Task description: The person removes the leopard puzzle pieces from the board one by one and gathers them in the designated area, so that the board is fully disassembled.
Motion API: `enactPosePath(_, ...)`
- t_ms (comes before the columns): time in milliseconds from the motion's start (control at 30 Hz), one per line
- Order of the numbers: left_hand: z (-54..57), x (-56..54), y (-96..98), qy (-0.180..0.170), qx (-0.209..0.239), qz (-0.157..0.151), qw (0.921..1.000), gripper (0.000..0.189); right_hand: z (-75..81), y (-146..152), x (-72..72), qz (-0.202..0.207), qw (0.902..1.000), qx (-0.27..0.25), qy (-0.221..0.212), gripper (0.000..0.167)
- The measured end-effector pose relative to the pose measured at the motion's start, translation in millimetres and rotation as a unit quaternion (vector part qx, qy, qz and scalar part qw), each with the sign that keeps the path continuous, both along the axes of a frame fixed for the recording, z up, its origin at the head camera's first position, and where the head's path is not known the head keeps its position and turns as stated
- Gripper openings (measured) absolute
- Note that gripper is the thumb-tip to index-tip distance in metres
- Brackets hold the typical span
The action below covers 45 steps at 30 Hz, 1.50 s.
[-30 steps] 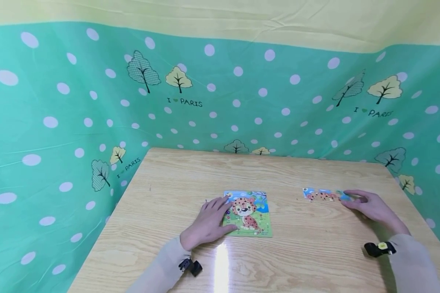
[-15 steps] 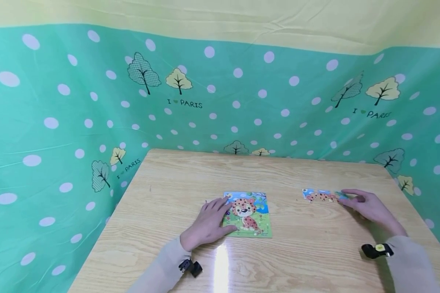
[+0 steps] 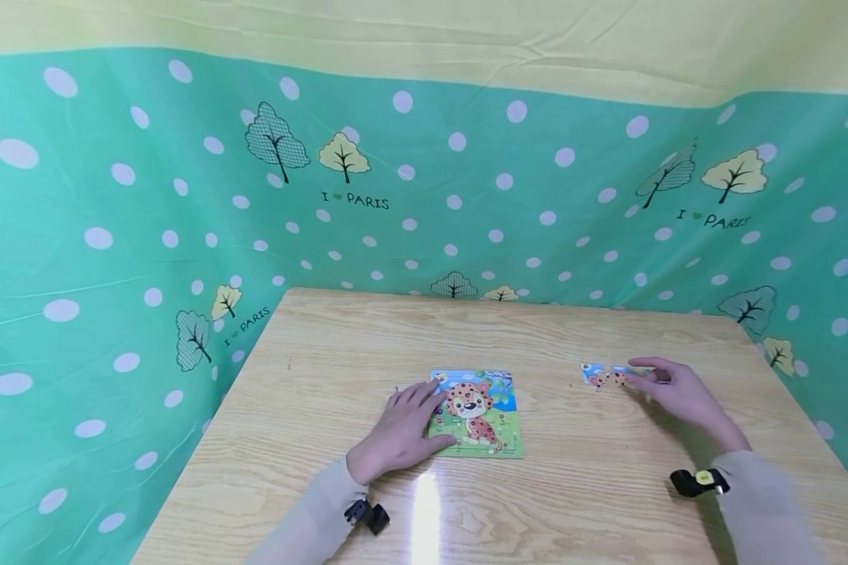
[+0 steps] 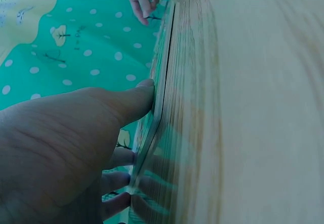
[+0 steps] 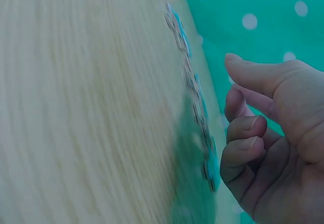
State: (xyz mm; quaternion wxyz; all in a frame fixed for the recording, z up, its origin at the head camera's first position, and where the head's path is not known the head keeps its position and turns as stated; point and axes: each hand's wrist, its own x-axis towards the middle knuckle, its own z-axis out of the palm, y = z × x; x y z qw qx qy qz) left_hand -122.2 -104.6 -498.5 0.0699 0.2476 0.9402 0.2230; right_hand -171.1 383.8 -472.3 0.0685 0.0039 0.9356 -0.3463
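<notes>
On the table point(image 3: 572, 502), far right: leopard jigsaw pieces point(image 3: 619, 380), row left-right, right end beneath nearer right hand point(image 3: 678, 394); grip empty, loosely curled.

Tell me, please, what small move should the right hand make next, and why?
Probably the right hand should lower and pinch one of the loose puzzle pieces: in the right wrist view it looks empty and hangs just above them, while the left hand rests on the picture board.

One puzzle board point(image 3: 484, 412), three pieces point(image 3: 618, 379)
</notes>
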Motion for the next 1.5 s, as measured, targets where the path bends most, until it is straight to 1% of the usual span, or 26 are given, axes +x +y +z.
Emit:
enactPosePath(100,-0.5,-0.5,0.1,-0.001,-0.003,0.000,1.0000,0.083,-0.7,-12.3,1.0,0.003,1.0000,-0.005,0.001,0.063)
enactPosePath(267,-1.0,-0.7,-0.5,-0.002,-0.001,-0.002,1.0000,0.083,-3.0,-34.0,0.9,0.015,0.9997,-0.012,0.014,0.059)
enactPosePath(567,0.8,-0.1,-0.1,-0.002,0.001,-0.004,1.0000,0.083,-10.7,-70.8,3.9,0.048,0.9970,-0.035,0.049,0.045)
enactPosePath(733,2.1,-0.7,0.1,-0.002,-0.001,0.000,1.0000,0.083,-12.3,-95.1,6.5,0.066,0.9958,-0.051,0.038,0.042)
enactPosePath(900,0.9,-0.9,-0.1,-0.001,0.005,-0.001,1.0000,0.082,-16.4,-115.5,7.3,0.082,0.9940,-0.068,0.024,0.040)
enactPosePath(1133,1.2,-0.4,0.7,-0.008,0.012,0.002,0.9999,0.081,-20.8,-141.2,12.4,0.092,0.9913,-0.088,0.032,0.034)
enactPosePath(1267,1.3,-1.0,1.2,-0.010,0.010,0.007,0.9999,0.081,-18.4,-162.2,16.5,0.106,0.9877,-0.105,0.046,0.029)
enactPosePath(1333,1.0,-1.5,0.9,-0.011,0.010,0.008,0.9998,0.081,-14.9,-174.8,18.6,0.122,0.9851,-0.110,0.050,0.028)
enactPosePath(1500,0.4,-2.0,0.6,-0.009,0.017,0.007,0.9998,0.080,-5.3,-205.9,23.9,0.170,0.9754,-0.136,0.035,0.029)
